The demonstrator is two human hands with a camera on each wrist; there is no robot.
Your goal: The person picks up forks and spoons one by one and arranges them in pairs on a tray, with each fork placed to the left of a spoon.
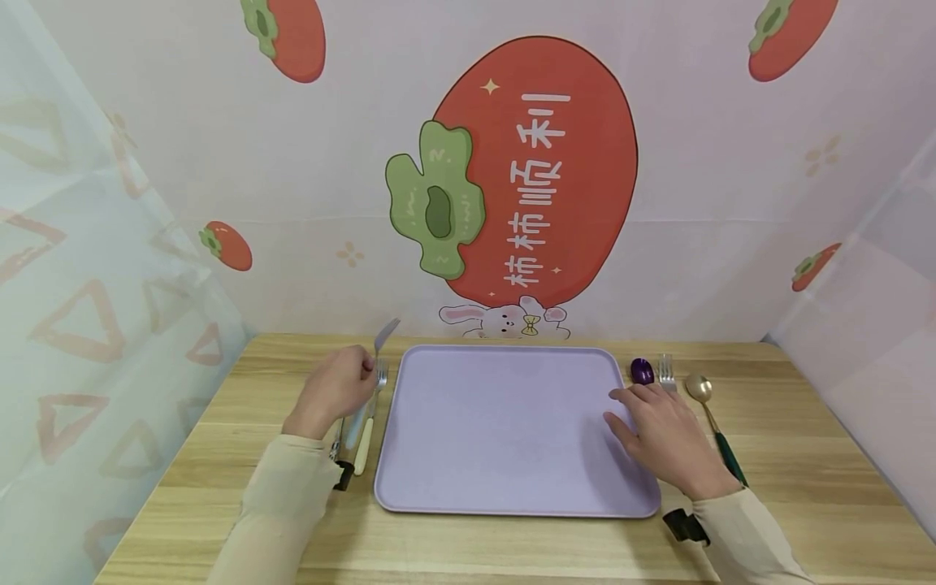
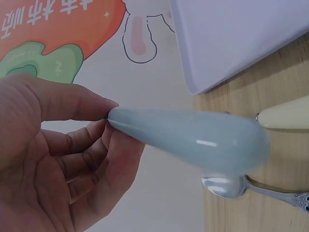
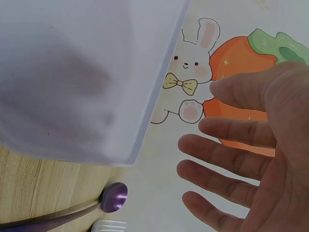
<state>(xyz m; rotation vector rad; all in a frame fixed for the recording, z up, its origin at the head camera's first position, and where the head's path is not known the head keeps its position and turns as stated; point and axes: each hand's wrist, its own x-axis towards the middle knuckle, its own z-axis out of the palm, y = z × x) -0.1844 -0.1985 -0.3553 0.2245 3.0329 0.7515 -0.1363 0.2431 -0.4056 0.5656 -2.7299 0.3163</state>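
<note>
Now your left hand (image 1: pixel 336 386) has the blue-handled utensil (image 2: pixel 207 137) pinched at its narrow neck, raised left of the tray; that glossy handle swells from slim to a fat, rounded end, and its metal head pokes up past your knuckles, too blurred to name; below it, a cream-handled fork (image 1: pixel 363 447) and a silver spoon (image 2: pixel 224 184) with an ornate stem; over on your right, the right hand (image 1: pixel 669 435) spreads its fingers loosely above the edge of the smooth lilac tray (image 1: pixel 497 431), round-cornered on the wood-grained worktop (image 1: pixel 475 552); just beyond, a shiny purple spoon (image 1: pixel 642 371).
</note>
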